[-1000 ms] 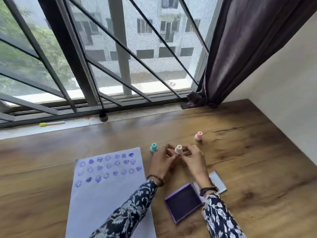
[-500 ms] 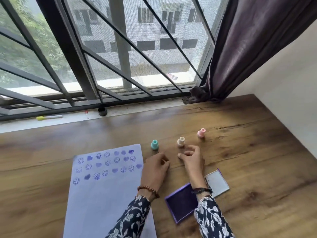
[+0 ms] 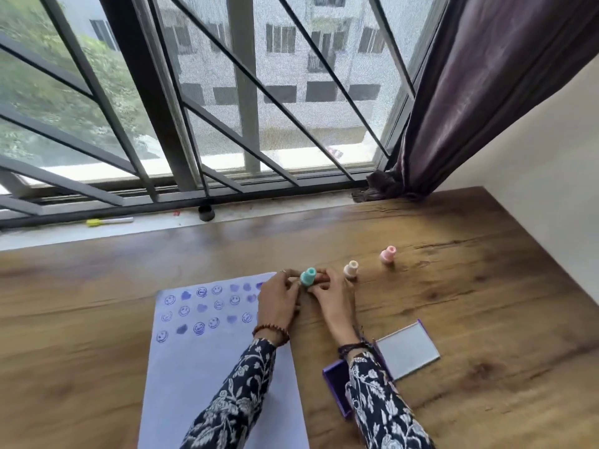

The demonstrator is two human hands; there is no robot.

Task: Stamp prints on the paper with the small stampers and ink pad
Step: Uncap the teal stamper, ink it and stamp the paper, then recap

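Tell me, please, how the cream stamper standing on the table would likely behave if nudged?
The cream stamper is small and looks like plastic, so probably light and stiff. It stands upright on a narrow base, so a sideways nudge might tip it. Its round body would then likely roll across the smooth wooden table.

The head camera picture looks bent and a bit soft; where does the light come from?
Head view: the wide lens bows the window bars; daylight enters through the window, leaving the table evenly lit with a darker patch near the curtain; slight blur softens the prints on the paper.
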